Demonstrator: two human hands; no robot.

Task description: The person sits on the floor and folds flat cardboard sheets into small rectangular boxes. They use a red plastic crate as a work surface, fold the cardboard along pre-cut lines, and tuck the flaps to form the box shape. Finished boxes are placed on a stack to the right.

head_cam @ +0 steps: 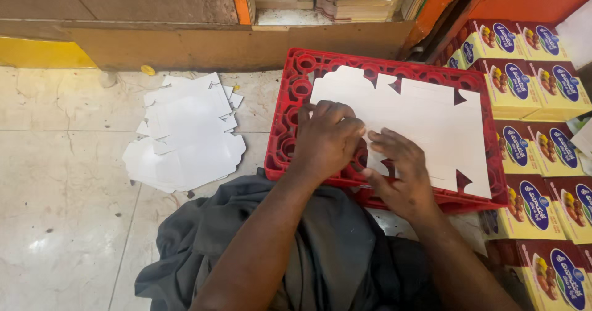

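A flat white die-cut cardboard box blank lies face down on an upturned red plastic crate. My left hand presses palm-down on the blank's near left corner, fingers curled over its edge. My right hand rests beside it with fingers spread on the blank's near edge. Both hands touch the cardboard; neither lifts it.
A loose pile of white box blanks lies on the marble floor to the left. Stacks of yellow and red printed boxes stand along the right. A wooden shelf with papers runs behind. Grey cloth covers my lap.
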